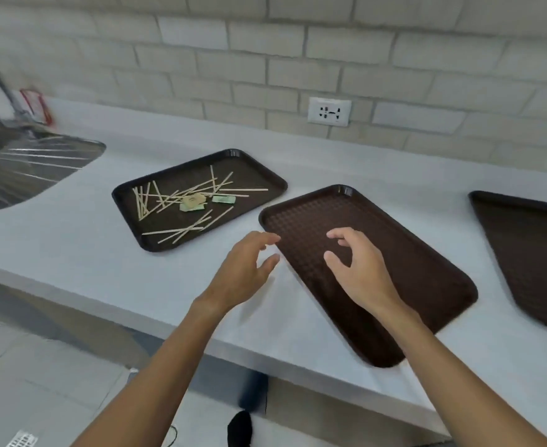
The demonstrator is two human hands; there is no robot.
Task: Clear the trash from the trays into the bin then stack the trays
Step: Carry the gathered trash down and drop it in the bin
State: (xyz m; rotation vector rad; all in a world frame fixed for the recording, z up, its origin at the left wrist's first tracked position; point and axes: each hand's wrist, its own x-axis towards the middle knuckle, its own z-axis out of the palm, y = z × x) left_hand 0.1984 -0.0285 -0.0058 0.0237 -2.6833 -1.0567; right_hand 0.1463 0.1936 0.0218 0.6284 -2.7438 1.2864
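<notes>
Pale grey tabletop (72,240) w/ 3 brown trays: littered tray (259,175) just beyond left hand (243,272), bare tray (427,269) under right hand (359,269), third tray (523,253) well to its right, cut off at frame edge.

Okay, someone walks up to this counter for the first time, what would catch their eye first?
Probably the two open hands in the foreground: the left hand at the left edge of the bare middle tray, the right hand over its surface. Then the left tray farther back, littered with wooden stir sticks and paper packets, near the steel sink.
</notes>
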